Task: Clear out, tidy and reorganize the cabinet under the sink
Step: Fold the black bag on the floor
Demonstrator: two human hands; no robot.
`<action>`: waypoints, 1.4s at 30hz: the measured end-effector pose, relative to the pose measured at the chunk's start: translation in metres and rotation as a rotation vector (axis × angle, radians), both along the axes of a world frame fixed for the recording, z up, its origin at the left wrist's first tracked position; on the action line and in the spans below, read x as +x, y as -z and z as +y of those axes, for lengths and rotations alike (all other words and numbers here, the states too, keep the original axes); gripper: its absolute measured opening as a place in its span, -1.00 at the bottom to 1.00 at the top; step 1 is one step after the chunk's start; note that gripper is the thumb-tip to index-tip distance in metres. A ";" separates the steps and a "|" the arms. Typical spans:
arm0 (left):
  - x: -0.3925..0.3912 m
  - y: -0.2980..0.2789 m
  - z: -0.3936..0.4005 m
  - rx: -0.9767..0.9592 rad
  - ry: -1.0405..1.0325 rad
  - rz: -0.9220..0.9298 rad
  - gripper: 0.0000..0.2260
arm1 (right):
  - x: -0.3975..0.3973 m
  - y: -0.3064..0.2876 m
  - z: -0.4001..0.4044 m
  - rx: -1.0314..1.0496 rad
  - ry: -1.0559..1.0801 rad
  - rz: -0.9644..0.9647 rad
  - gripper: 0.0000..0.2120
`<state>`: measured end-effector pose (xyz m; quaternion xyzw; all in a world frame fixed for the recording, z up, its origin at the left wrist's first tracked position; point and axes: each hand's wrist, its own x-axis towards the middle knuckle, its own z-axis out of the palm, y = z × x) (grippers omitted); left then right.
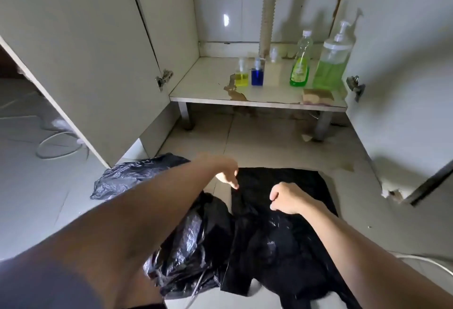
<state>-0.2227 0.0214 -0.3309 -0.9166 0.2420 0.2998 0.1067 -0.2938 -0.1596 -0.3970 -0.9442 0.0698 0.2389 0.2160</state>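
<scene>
cabinet (257, 93) doors wide open, shelf mostly cleared and already partly reorganized, judging by the layout: bottles lined up toward the 1 o'clock side. small yellow bottle (241, 77) and small blue bottle (257, 76) sit just beside each other near the drain pipe (266, 12), green dish soap bottle (301, 63) and big pump bottle (331, 61) stand at the right, sponge (318, 95) lies at the shelf's front edge below the pump bottle. a small clear container behind the pipe, too blurry to name. shelf surface shows a brown stain and peeling at the front edge, so wiping looks not done. on the floor at 6 o'clock a flat black plastic bag (282, 223) is spread out, with a crumpled black bag (137, 174) at 9 o'clock of it, partly under the left arm. left hand (226, 174) is over the flat bag's top left corner, fingers pointing down and loose, touching or nearly touching the edge, cannot tell a grip. right hand (285, 198) is curled into a loose fist resting on the flat bag, whether it pinches plastic cannot tell. hands near each other, not touching. left to do, i reckon: fold or stow the bags, clean the stain.
</scene>
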 end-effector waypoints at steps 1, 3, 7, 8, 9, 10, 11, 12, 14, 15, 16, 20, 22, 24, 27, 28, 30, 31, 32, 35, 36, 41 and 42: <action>0.010 -0.018 0.011 -0.027 -0.036 -0.047 -0.50 | 0.007 -0.011 0.018 0.081 -0.014 -0.064 -0.81; 0.018 -0.035 0.037 -0.049 -0.095 -0.126 -0.51 | 0.014 -0.028 0.053 0.194 -0.063 -0.151 -0.85; 0.002 -0.005 0.097 0.030 -0.193 -0.076 -0.45 | 0.015 -0.028 0.112 0.264 -0.143 -0.170 -0.72; 0.000 0.004 0.113 0.062 -0.205 -0.060 -0.43 | 0.014 -0.021 0.123 0.254 -0.152 -0.132 -0.64; -0.001 0.009 0.126 0.072 -0.235 -0.076 -0.43 | 0.014 -0.012 0.133 0.245 -0.166 -0.078 -0.58; 0.001 0.013 0.140 0.054 -0.281 -0.106 -0.44 | 0.013 -0.001 0.143 0.234 -0.180 -0.022 -0.58; 0.003 0.016 0.151 0.038 -0.319 -0.147 -0.43 | 0.011 0.010 0.153 0.210 -0.200 0.031 -0.64; 0.005 0.020 0.161 0.021 -0.352 -0.163 -0.40 | 0.009 0.021 0.162 0.163 -0.232 0.074 -0.59; 0.003 0.027 0.168 -0.006 -0.417 -0.103 -0.35 | 0.003 0.044 0.176 -0.020 -0.313 0.084 -0.23; -0.002 0.029 0.167 -0.005 -0.439 -0.042 -0.38 | -0.001 0.053 0.180 -0.083 -0.336 0.046 -0.22; -0.004 0.036 0.166 0.005 -0.461 0.037 -0.42 | -0.005 0.062 0.186 -0.121 -0.351 -0.014 -0.30; -0.018 0.060 0.156 0.000 -0.509 0.211 -0.49 | -0.005 0.074 0.188 -0.079 -0.375 -0.238 -0.89; -0.018 0.064 0.159 -0.029 -0.551 0.181 -0.49 | 0.003 0.068 0.185 -0.010 -0.366 -0.242 -0.63; -0.019 0.056 0.163 -0.019 -0.545 0.162 -0.49 | 0.013 0.061 0.185 0.144 -0.340 -0.282 -0.58; -0.015 0.031 0.165 -0.053 -0.600 0.194 -0.57 | 0.023 0.038 0.186 0.367 -0.267 -0.345 -0.64; -0.012 0.020 0.166 -0.097 -0.624 0.193 -0.62 | 0.025 0.029 0.184 0.411 -0.232 -0.342 -0.70; -0.004 -0.004 0.171 -0.183 -0.657 0.128 -0.68 | 0.031 0.001 0.179 0.437 -0.186 -0.370 -0.72; -0.001 -0.017 0.172 -0.223 -0.652 0.072 -0.71 | 0.034 -0.011 0.176 0.428 -0.177 -0.372 -0.72; -0.001 -0.030 0.173 -0.251 -0.637 0.020 -0.74 | 0.036 -0.022 0.173 0.413 -0.170 -0.360 -0.73; -0.002 -0.068 0.170 -0.323 -0.583 -0.141 -0.75 | 0.043 -0.052 0.166 0.424 -0.071 -0.329 -0.70; -0.002 -0.081 0.167 -0.363 -0.569 -0.222 -0.71 | 0.045 -0.063 0.162 0.463 -0.047 -0.352 -0.69; 0.000 -0.138 0.143 -0.660 -0.574 -0.615 -0.81 | 0.050 -0.134 0.132 0.324 -0.164 -0.598 -0.75; -0.001 -0.148 0.136 -0.693 -0.546 -0.658 -0.81 | 0.049 -0.144 0.125 0.311 -0.167 -0.650 -0.75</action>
